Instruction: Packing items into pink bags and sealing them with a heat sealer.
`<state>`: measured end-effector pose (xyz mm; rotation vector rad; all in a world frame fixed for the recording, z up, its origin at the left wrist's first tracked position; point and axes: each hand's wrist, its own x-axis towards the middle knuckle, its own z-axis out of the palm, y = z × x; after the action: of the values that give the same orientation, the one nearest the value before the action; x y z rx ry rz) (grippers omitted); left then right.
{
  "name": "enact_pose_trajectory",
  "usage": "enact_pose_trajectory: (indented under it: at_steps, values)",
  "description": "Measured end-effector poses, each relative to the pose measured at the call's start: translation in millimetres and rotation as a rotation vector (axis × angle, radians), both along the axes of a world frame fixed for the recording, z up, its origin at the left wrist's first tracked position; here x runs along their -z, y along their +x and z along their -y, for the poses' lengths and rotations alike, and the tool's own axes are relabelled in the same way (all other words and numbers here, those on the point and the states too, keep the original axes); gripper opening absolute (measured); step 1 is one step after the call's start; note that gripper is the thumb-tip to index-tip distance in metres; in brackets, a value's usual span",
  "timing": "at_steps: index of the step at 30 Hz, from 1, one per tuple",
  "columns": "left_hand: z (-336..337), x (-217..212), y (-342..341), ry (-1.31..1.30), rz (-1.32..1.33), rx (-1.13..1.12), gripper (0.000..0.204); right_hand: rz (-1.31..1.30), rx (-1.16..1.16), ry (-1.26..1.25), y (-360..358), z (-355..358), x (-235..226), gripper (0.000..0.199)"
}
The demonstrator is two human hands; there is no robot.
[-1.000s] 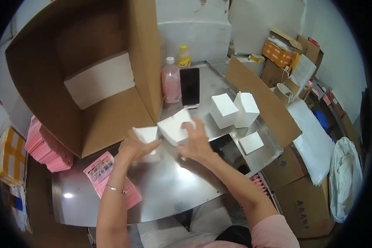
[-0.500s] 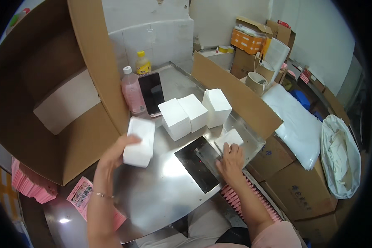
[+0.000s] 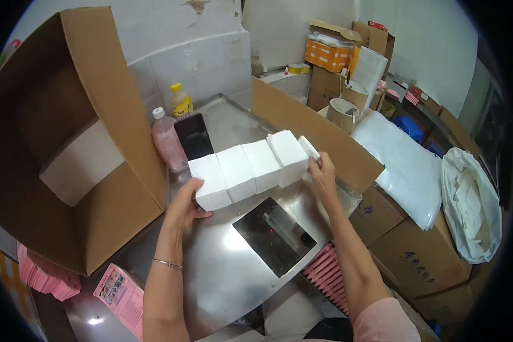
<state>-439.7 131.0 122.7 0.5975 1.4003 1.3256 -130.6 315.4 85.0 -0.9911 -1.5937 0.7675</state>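
Our left hand (image 3: 186, 206) cups the end of 4 white boxes (image 3: 249, 166); our right hand (image 3: 321, 172) pinches a flat box (image 3: 308, 149). Earlier the row held 3.

Landmark = row of boxes (image 3: 251, 166), on the counter (image 3: 233, 273), four side by side, touching. Left hand (image 3: 183, 206) at the row's left end, against the end box; right hand (image 3: 323, 174) at its right end, w/ a flat piece (image 3: 309, 149) between hand and last box. Behind the row: phone (image 3: 194, 135) standing, bottle (image 3: 168, 141) just left of it, second bottle (image 3: 180, 101) further back. Left of the row: big open carton (image 3: 74, 142) on its side. Right of and behind the row: cardboard sheet (image 3: 313, 131) on edge. In front of the row: dark panel (image 3: 273, 235) set in the counter. Front-left, well apart: leaflet (image 3: 119, 296) at the counter's corner. Far right, off the counter: bag (image 3: 470, 199) and stacked cartons (image 3: 422, 256).
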Motion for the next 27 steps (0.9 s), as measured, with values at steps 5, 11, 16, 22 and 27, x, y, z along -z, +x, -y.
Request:
enact_pose_trajectory:
  at_steps: [5,11,16,22,27]
  values:
    - [-48.4,15.7,-3.9,-0.036,-0.220,-0.019,0.059,-0.128,0.135,-0.109,31.6,89.3,-4.6,0.022]
    - [-164.8,48.3,39.6,0.276,-0.474,-0.201,0.075,-0.005,0.181,-0.114,50.6,143.9,-10.8,0.020]
    - [-180.6,41.4,59.3,0.277,-0.558,-0.403,0.085,0.169,0.339,0.310,76.1,143.1,-34.2,0.013]
    - [-35.4,-7.2,76.1,0.382,-0.780,0.163,0.034,0.627,0.228,0.835,54.4,109.5,-78.2,0.037]
    - [141.0,-61.3,87.3,0.203,-1.009,0.353,0.039,0.738,0.104,0.863,50.1,88.2,-59.2,0.047]
